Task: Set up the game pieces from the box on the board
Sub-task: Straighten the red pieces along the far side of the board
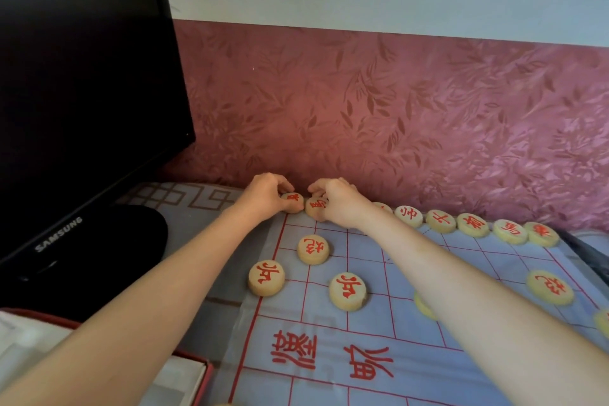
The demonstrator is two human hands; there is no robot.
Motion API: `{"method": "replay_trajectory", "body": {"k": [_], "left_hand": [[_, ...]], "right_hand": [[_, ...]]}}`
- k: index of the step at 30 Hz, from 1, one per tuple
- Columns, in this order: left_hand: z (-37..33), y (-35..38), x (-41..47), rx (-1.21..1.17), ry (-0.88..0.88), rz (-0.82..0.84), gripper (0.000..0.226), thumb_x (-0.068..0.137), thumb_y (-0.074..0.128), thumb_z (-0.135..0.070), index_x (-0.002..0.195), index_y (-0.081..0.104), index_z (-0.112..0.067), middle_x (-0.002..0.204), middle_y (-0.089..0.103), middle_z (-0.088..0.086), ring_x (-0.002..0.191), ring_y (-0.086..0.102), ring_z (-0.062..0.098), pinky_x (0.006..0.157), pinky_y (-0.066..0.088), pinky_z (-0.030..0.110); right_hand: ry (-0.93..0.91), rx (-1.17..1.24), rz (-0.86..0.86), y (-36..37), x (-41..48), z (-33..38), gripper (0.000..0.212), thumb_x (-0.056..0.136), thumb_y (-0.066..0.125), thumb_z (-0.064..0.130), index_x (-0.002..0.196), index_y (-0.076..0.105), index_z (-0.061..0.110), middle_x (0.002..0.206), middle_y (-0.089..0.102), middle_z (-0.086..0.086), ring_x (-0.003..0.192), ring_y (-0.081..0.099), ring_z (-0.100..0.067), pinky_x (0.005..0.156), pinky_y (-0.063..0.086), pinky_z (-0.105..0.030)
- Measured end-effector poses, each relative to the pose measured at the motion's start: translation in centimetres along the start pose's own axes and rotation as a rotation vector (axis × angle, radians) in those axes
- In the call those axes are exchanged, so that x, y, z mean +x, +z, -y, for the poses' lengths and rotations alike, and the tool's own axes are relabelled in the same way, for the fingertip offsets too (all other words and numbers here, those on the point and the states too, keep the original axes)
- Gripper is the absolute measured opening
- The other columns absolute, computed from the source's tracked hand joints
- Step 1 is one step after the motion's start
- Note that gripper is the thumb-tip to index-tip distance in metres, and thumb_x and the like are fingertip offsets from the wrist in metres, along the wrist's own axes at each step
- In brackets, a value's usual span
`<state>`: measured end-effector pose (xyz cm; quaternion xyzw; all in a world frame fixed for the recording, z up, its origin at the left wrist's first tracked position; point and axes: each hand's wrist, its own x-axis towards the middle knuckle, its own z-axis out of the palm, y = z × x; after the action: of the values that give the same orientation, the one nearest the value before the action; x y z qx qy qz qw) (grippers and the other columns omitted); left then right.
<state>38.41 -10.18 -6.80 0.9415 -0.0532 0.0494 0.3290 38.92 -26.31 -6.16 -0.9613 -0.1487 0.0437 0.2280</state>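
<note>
A dark monitor (82, 76) stands left, the box (184, 376) below it. At the board's (365, 254) far-left corner the left grip (267, 191) pinches a corner piece (292, 198); the right grip (336, 201) pinches the neighbouring piece (317, 205) just beside it; a row of pieces (473, 224) runs rightward
</note>
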Motion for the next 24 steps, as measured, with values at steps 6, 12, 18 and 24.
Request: {"method": "replay_trajectory", "body": {"k": [6, 12, 18, 24], "left_hand": [[-1.2, -0.7, 0.0, -0.056, 0.048, 0.211, 0.062, 0.082, 0.062, -0.002, 0.138, 0.037, -0.011, 0.133, 0.052, 0.009, 0.124, 0.047, 0.015, 0.093, 0.034, 0.016], [-0.9, -0.4, -0.1, -0.026, 0.031, 0.087, 0.060, 0.077, 0.070, -0.018, 0.131, 0.047, -0.013, 0.131, 0.054, 0.007, 0.120, 0.050, 0.017, 0.095, 0.037, 0.022], [-0.5, 0.3, -0.2, 0.107, -0.076, -0.070, 0.055, 0.069, 0.074, -0.047, 0.109, 0.064, -0.010, 0.112, 0.063, 0.008, 0.101, 0.058, 0.021, 0.081, 0.047, 0.030], [-0.3, 0.5, 0.0, 0.077, -0.038, -0.050, 0.044, 0.074, 0.074, -0.033, 0.110, 0.065, -0.012, 0.113, 0.065, 0.008, 0.094, 0.056, 0.014, 0.078, 0.041, 0.024]], "right_hand": [[-0.057, 0.073, 0.029, -0.3, -0.7, -0.3, 0.056, 0.082, 0.061, 0.019, 0.135, 0.044, 0.028, 0.140, 0.045, 0.000, 0.130, 0.038, -0.025, 0.110, 0.029, -0.041], [-0.049, -0.101, -0.120, -0.6, -1.6, -0.3, 0.069, 0.073, 0.069, 0.053, 0.131, 0.047, 0.021, 0.132, 0.045, -0.005, 0.125, 0.033, -0.026, 0.100, 0.025, -0.035], [-0.044, -0.165, -0.170, -0.1, -1.1, 0.3, 0.059, 0.074, 0.068, 0.054, 0.117, 0.052, 0.017, 0.123, 0.051, -0.003, 0.117, 0.037, -0.024, 0.094, 0.026, -0.033], [-0.048, -0.037, -0.164, 0.4, -1.0, -0.3, 0.049, 0.079, 0.068, 0.035, 0.120, 0.050, 0.017, 0.124, 0.055, -0.002, 0.118, 0.038, -0.023, 0.092, 0.025, -0.032]]}}
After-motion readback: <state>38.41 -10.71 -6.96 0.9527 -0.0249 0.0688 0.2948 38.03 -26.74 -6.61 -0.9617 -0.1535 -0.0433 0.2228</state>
